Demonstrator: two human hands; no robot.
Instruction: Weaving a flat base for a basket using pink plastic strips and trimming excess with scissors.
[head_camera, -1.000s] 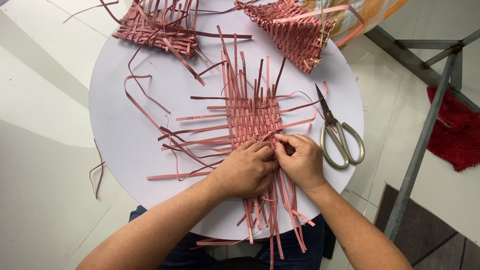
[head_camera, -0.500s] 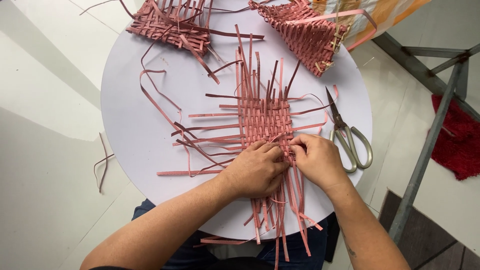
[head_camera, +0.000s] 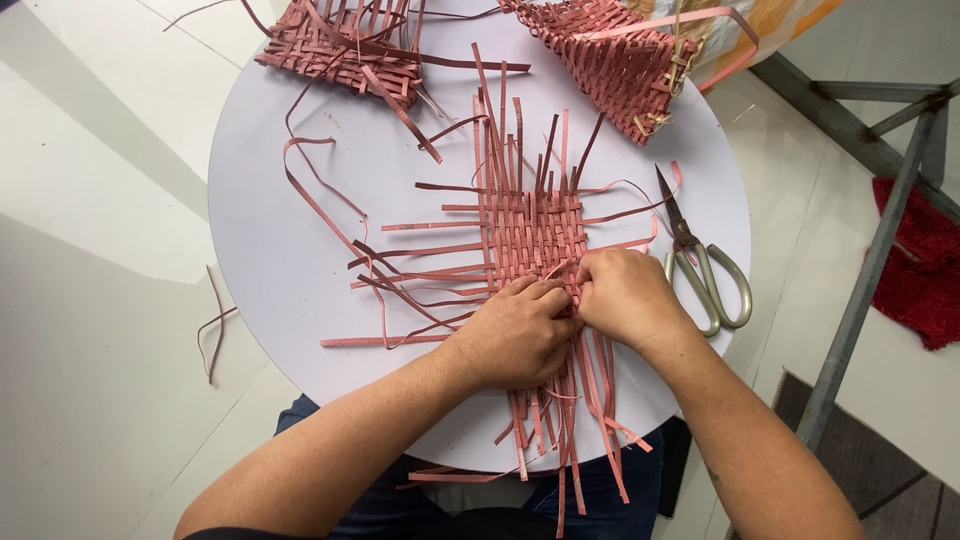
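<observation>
Woven mat (head_camera: 530, 235) of pinkish-red strips lies flat at the centre of the frame on a round white table (head_camera: 300, 260), its long axis running top to bottom, loose strip ends fanning toward the upper edge and trailing off the table's near rim at the bottom. From the head camera I see both hands pressed together at the mat's lower edge. My left hand (head_camera: 515, 335) lies over the strips, fingers curled onto the weave; my right hand (head_camera: 625, 295) pinches in narrowly at the same spot, thumb and fingertips closed on a strip end, though which single strip I cannot tell. Scissors (head_camera: 700, 265) rest just right of the right hand, blades pointing up the frame. A flat half-woven piece (head_camera: 340, 45) sits at the upper left, a woven basket (head_camera: 620, 60) at the upper right. A stray strip (head_camera: 215, 320) lies on the floor at left.
</observation>
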